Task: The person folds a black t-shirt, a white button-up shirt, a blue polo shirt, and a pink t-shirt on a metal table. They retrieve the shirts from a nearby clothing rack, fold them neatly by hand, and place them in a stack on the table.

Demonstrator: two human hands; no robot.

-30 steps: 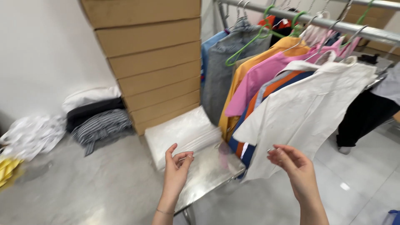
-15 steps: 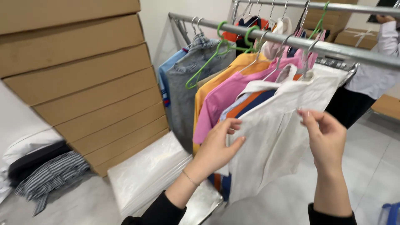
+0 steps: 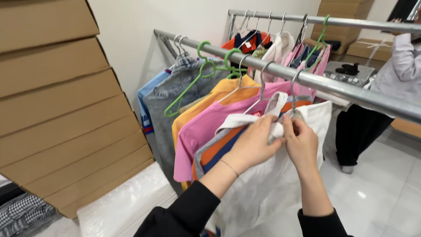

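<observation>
Fingers of our left hand (image 3: 253,144) and right hand (image 3: 301,142) pinch the collar of the white cotton shirt (image 3: 267,184) hanging on its grey wire hanger (image 3: 293,94), its fabric plain and loose.

Bright, even indoor light, soft shadows, a glare spot on the glossy floor tiles (image 3: 362,194), edges slightly stretched.

Both arms reach forward, left hand (image 3: 253,145) and right hand (image 3: 301,142) pinched together, fingertips meeting.

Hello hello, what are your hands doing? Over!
Left hand and right hand pinch white shirt collar at hanger. Pink shirt crowds close behind.
</observation>
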